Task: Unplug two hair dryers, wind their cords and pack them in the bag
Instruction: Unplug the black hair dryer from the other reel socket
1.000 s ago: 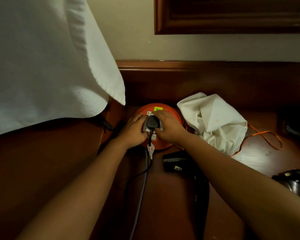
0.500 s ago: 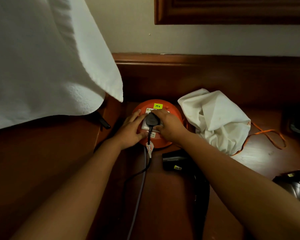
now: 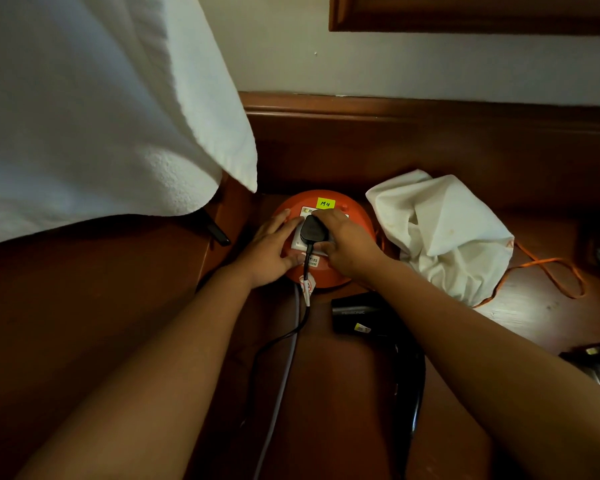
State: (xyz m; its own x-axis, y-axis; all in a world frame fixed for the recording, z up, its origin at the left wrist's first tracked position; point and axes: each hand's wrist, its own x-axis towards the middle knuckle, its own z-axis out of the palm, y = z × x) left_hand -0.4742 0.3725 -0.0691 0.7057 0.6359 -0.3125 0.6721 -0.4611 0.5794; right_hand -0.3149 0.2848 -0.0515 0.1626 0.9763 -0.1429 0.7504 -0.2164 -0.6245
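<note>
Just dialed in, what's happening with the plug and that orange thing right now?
The person's right hand grips the black plug seated in the socket face of the orange cable reel, while the left hand rests flat on the reel. The plug looks not yet pulled. One black hair dryer lies just in front of the reel; the white bag sits crumpled to its right.

A white textured towel [image 3: 94, 109] is hanging over my left side; a dark wooden frame [image 3: 471, 12] is sitting on the pale wall [image 3: 395, 64].
</note>
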